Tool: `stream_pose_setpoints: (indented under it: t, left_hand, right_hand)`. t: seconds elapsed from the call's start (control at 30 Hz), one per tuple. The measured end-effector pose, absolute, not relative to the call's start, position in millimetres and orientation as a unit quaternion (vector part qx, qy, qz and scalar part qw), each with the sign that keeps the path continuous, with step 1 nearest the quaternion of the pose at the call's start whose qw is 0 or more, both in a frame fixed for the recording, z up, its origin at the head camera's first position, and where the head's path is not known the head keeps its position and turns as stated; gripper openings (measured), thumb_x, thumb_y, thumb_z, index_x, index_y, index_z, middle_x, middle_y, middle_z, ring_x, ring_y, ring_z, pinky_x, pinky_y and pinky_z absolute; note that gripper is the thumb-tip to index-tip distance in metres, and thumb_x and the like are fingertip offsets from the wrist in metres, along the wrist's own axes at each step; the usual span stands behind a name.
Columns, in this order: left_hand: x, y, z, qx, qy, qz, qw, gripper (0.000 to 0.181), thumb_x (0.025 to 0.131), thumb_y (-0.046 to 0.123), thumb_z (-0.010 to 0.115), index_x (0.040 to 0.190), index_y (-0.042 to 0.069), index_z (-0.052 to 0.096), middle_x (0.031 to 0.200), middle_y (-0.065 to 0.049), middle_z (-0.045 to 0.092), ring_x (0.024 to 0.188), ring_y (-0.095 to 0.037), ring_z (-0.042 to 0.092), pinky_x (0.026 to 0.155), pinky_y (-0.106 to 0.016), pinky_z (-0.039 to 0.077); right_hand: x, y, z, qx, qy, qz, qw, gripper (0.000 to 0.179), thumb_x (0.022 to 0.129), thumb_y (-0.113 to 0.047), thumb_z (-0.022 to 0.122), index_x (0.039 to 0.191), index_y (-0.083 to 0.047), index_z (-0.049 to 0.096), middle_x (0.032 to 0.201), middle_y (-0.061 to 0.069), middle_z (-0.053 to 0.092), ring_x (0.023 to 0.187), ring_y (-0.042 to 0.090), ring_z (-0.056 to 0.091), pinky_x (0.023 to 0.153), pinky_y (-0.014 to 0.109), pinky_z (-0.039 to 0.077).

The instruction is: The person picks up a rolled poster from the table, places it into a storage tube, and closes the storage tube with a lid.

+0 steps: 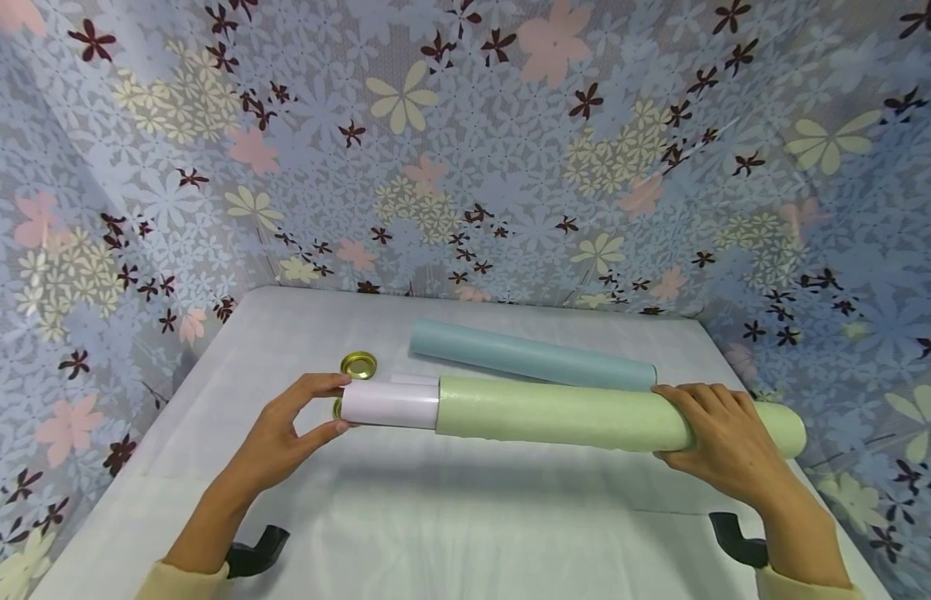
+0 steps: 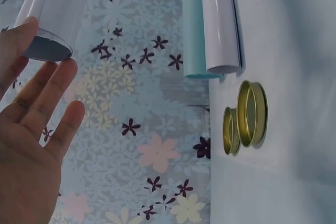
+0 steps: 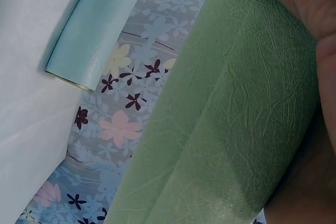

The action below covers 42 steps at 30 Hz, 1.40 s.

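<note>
My left hand pinches the free end of a white rolled sheet between thumb and fingers. That roll sticks out of the left end of a green cardboard tube; the rest is hidden inside. In the left wrist view the roll's end shows a dark inner side. Around the right part of the tube, my right hand grips from above. The tube is held level over the table, its creased green surface filling the right wrist view.
Behind the green tube a light blue tube lies on the white table. Another white roll lies beside it. Two gold round caps, a larger-looking one and another, are left of them. Flowered cloth hangs around the table.
</note>
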<state>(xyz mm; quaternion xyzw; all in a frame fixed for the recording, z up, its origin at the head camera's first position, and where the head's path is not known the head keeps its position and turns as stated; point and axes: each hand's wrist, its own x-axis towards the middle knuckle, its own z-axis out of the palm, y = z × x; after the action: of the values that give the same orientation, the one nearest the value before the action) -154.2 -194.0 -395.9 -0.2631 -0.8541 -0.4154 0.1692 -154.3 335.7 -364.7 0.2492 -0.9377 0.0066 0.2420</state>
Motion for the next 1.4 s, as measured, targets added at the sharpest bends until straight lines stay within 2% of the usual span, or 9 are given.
stream_pose_setpoints:
  t: [0.1,0.37,0.67,0.9,1.13,1.4]
  left_hand:
    - [-155.3,-189.9,-396.8,-0.259,-0.852,-0.421,0.169,0.060,0.078,0.011,0.076,0.132,0.019,0.052,0.129,0.004,0.056,0.116,0.002,0.053,0.104,-0.009,0.030]
    - [-158.8,-175.0,-400.2,-0.274,-0.835,-0.442,0.177,0.057,0.078,0.007,0.075,0.131,0.014,0.053,0.126,0.001,0.058,0.117,-0.002,0.053,0.102,-0.008,0.033]
    - [-162.2,-154.8,-402.7,-0.298,-0.818,-0.462,0.170,0.053,0.081,0.009,0.073,0.130,0.016,0.054,0.127,0.000,0.057,0.111,-0.009,0.058,0.094,-0.016,0.046]
    - [-165.3,-139.1,-404.6,-0.311,-0.814,-0.459,0.172,0.056,0.080,0.008,0.074,0.130,0.019,0.053,0.126,0.001,0.059,0.112,-0.012,0.060,0.100,-0.020,0.044]
    - [-168.4,-127.7,-406.0,-0.339,-0.798,-0.470,0.167,0.050,0.083,0.013,0.072,0.129,0.014,0.053,0.123,-0.001,0.059,0.112,-0.012,0.060,0.098,-0.025,0.047]
    - [-167.7,-118.3,-406.8,-0.337,-0.797,-0.473,0.168,0.048,0.084,0.016,0.071,0.129,0.017,0.054,0.123,0.000,0.059,0.114,-0.012,0.058,0.100,-0.021,0.045]
  right_hand:
    - [-154.3,335.0,-364.6,0.248,-0.939,0.006,0.239,0.091,0.046,-0.031,0.090,0.128,-0.014,0.053,0.110,0.010,0.060,0.099,0.034,0.052,0.081,0.049,0.035]
    - [-154.6,332.1,-364.8,0.245,-0.940,0.010,0.237,0.089,0.048,-0.032,0.090,0.127,-0.015,0.053,0.109,0.010,0.060,0.100,0.034,0.052,0.081,0.050,0.035]
    - [-155.8,329.2,-366.6,0.246,-0.940,0.013,0.236,0.090,0.048,-0.033,0.089,0.128,-0.015,0.053,0.110,0.010,0.060,0.101,0.035,0.052,0.082,0.051,0.036]
    - [-157.1,326.5,-367.6,0.249,-0.939,0.017,0.235,0.089,0.049,-0.033,0.089,0.128,-0.016,0.053,0.111,0.010,0.060,0.101,0.034,0.052,0.082,0.051,0.037]
    - [-158.9,324.6,-369.1,0.254,-0.937,0.015,0.238,0.089,0.049,-0.033,0.089,0.129,-0.016,0.053,0.110,0.010,0.060,0.101,0.035,0.052,0.082,0.051,0.037]
    - [-160.3,323.5,-370.6,0.260,-0.935,0.014,0.240,0.089,0.048,-0.032,0.088,0.128,-0.015,0.053,0.109,0.010,0.060,0.100,0.034,0.053,0.082,0.051,0.037]
